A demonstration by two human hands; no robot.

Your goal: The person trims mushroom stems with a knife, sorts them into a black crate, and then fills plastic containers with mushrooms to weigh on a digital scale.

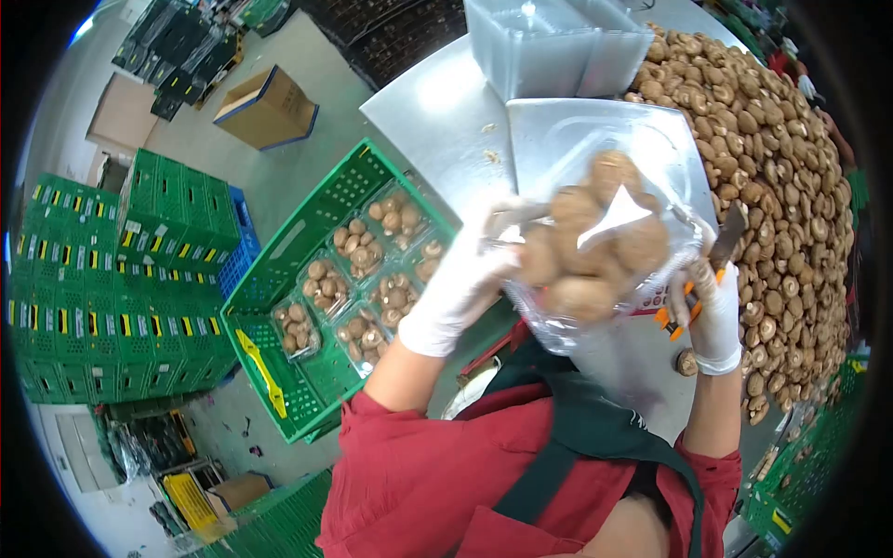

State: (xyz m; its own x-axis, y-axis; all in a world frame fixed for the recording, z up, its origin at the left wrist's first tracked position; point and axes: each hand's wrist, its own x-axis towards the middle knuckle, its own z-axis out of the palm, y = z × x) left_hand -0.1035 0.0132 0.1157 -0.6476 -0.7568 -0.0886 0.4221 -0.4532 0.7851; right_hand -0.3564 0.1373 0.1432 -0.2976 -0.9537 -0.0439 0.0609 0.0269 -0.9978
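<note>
While holding the mushroom pack (595,260) in left-hand fingers (505,219) over the near edge of the tabletop (428,112), also gripping an orange-handled blade (730,234) in right-hand fingers (707,286) at the pack's other side.

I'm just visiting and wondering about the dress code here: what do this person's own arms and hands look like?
The left hand and right hand both wear thin white gloves that end at the wrist. Forearms are bare up to plain red sleeves. No cables show.
</note>
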